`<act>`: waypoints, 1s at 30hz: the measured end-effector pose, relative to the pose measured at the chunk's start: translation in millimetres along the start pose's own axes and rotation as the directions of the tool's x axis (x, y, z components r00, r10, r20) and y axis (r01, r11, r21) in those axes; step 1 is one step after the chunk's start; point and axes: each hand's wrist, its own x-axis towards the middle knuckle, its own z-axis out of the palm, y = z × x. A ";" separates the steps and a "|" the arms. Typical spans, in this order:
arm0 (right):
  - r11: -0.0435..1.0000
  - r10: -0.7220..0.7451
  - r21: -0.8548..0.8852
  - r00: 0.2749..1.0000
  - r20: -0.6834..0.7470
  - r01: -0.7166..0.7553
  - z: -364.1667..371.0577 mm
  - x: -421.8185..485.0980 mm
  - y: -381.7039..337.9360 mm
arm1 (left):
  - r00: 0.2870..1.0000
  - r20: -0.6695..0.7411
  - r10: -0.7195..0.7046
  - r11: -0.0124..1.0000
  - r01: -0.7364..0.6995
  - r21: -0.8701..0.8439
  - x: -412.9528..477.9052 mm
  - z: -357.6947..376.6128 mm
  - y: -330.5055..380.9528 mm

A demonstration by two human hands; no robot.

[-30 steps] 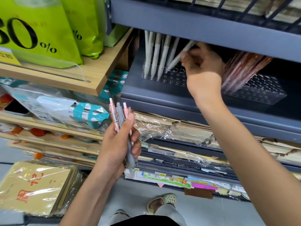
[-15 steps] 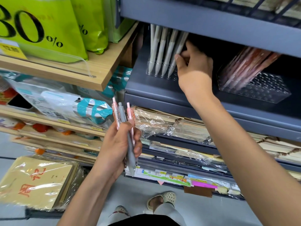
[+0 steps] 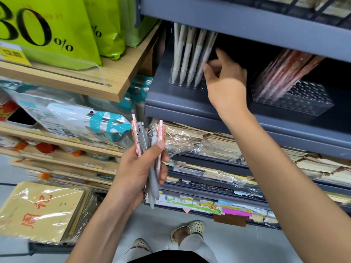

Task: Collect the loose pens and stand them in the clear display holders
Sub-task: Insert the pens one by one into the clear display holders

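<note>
Left grip [image 3: 141, 172] clasping four pens [image 3: 147, 149], tips pointing below it. Right grip [image 3: 226, 82] pinching the rightmost of four grey pens [image 3: 187, 54] standing in the holder [image 3: 187, 83].

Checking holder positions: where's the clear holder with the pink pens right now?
Head view, right side of the grey shelf: the clear holder with pink pens sits just right of the right hand.
</note>
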 end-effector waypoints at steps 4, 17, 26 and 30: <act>0.960 -0.009 0.278 0.996 -0.085 0.032 -16.4 -33.2 0.5 | 0.999 0.036 0.006 0.999 -0.007 0.040 -1.4 0.9 -2.9; 0.689 -0.120 0.630 0.801 0.587 -0.358 -74.2 -90.7 61.3 | 0.983 0.178 -0.037 0.998 0.027 0.063 9.4 71.3 -26.5; 0.600 0.187 0.730 0.944 0.271 -0.329 -146.2 -68.0 143.0 | 0.980 0.195 -0.034 0.991 0.009 0.130 21.7 155.9 -69.4; 0.508 0.063 0.775 0.913 0.403 -0.377 -161.9 -70.1 168.7 | 0.978 0.207 0.006 0.994 -0.029 0.108 25.2 187.5 -81.7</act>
